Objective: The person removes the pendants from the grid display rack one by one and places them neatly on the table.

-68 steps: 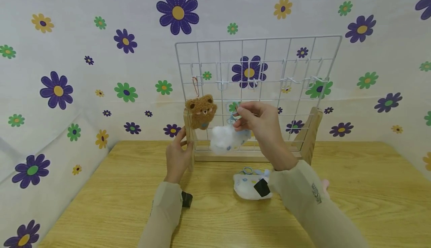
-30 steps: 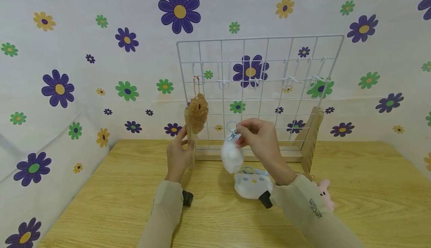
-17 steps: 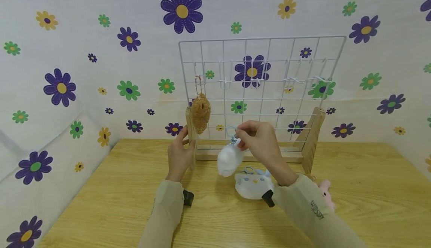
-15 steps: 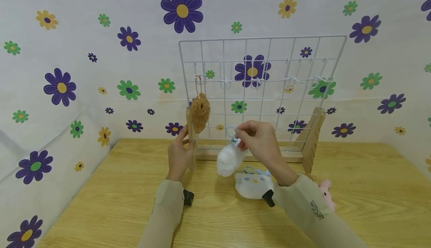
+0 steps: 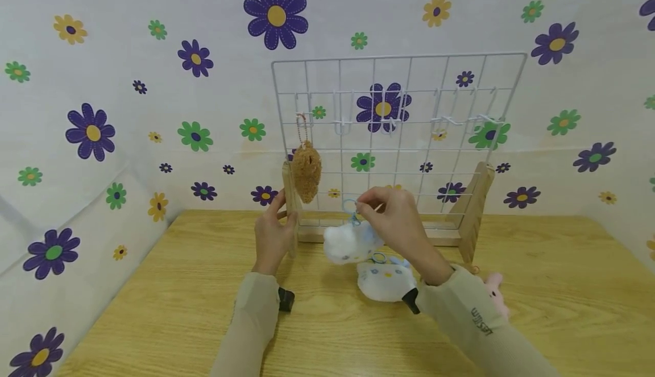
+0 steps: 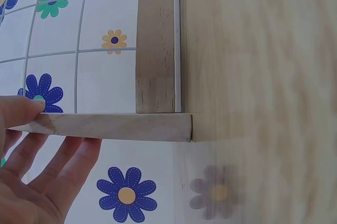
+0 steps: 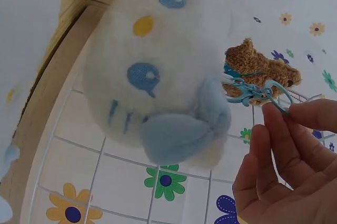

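Observation:
My right hand [image 5: 394, 218] pinches the light blue ring [image 7: 279, 93] of a white plush cat-face keychain [image 7: 152, 71] with a pale blue bow. The plush dangles below my fingertips, close in front of the rack's bottom bar. My left hand [image 5: 273, 232] grips the wooden left leg [image 6: 110, 125] of the white wire grid rack [image 5: 372, 149], thumb on one side and fingers on the other. A brown plush bear keychain [image 5: 307, 172] hangs by its ball chain from the leftmost hook, turned side-on. Under the held plush, a second white cat-face plush [image 5: 386, 281] lies on the table.
Several white hooks [image 5: 391, 122] sit in a row along the grid to the right of the bear. Beside my right sleeve a pink plush [image 5: 494, 294] lies partly hidden on the wooden table [image 5: 563, 286]. A flower-patterned cloth [image 5: 215, 98] stands behind the rack.
My right hand has lowered with the white plush, which swings and turns on its ring. The hanging bear has rotated from facing front to side-on. My left hand keeps its hold on the leg.

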`<action>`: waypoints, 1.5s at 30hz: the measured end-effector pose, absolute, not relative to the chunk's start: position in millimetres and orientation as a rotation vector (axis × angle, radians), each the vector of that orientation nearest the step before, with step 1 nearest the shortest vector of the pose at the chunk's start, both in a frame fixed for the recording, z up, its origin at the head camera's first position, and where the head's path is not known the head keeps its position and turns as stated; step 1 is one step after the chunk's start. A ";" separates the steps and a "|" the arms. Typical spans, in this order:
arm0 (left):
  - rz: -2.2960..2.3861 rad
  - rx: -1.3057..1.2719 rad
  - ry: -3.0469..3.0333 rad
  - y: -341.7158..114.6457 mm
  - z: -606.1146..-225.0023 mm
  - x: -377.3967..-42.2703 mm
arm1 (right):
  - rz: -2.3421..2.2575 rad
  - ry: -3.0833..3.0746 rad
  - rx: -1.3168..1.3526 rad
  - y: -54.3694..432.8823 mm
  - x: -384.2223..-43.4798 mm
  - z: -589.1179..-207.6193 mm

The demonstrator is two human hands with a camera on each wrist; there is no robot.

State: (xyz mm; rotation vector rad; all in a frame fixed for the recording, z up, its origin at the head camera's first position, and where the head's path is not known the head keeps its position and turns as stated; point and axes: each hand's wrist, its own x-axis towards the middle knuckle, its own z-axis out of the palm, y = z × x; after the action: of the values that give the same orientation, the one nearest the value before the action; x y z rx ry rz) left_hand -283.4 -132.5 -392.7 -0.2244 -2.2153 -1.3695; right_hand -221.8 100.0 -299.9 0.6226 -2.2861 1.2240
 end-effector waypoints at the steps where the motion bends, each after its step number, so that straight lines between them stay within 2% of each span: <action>1: -1.371 -0.220 -2.220 -132.3 -392.6 -283.2 | 1.229 -2.281 0.632 100.2 -221.7 -301.0; 20: -1.366 -0.239 -2.208 -132.4 -392.8 -282.4 | 2.147 -2.243 0.564 105.5 -232.1 -318.8; 45: -1.350 -0.241 -2.177 -133.4 -393.7 -283.5 | 2.381 -2.299 0.654 78.3 -233.4 -343.1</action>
State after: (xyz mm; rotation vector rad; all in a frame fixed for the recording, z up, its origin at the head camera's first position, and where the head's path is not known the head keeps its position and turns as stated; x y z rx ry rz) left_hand -283.5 -133.4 -393.7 -0.2405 -2.1775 -1.3500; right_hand -233.4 78.3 -343.1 0.6541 -2.2990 2.3809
